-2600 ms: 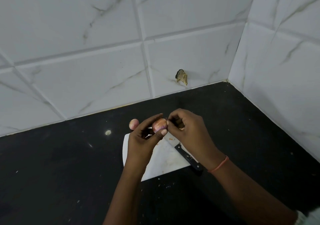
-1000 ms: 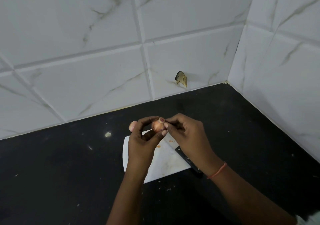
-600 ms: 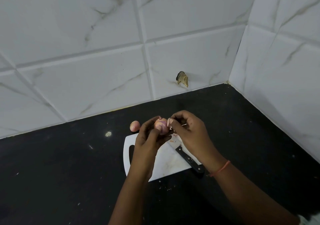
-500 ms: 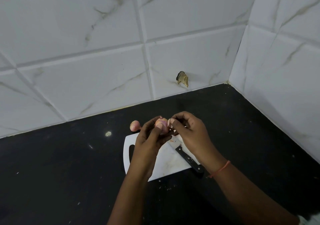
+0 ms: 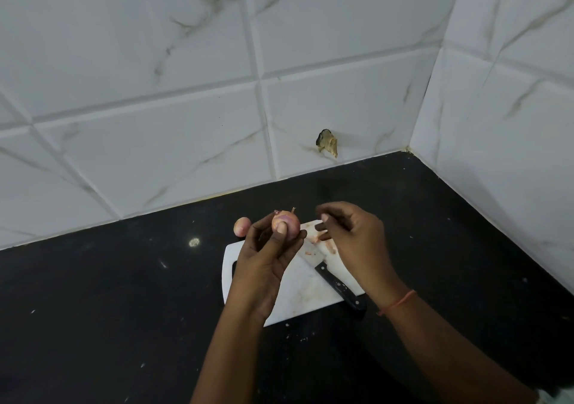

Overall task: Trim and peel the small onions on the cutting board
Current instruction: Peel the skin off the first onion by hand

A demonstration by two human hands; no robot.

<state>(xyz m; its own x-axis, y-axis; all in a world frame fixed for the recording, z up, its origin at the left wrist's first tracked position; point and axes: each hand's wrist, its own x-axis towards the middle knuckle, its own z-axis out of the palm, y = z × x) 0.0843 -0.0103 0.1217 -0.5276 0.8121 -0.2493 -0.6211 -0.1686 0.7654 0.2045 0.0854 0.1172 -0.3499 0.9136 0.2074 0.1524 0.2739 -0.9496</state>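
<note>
A: Change noted: the right hand [image 5: 351,236] has drawn away from the small pinkish-red onion [image 5: 286,224], fingers curled; whether it pinches skin, cannot tell.

B: And the onion?

A: Pinched in the left hand [image 5: 267,260], raised above the white plastic cutting board [image 5: 298,292] on the black worktop [image 5: 108,295], stem end up. The right hand sits just beside it, to its right.
</note>
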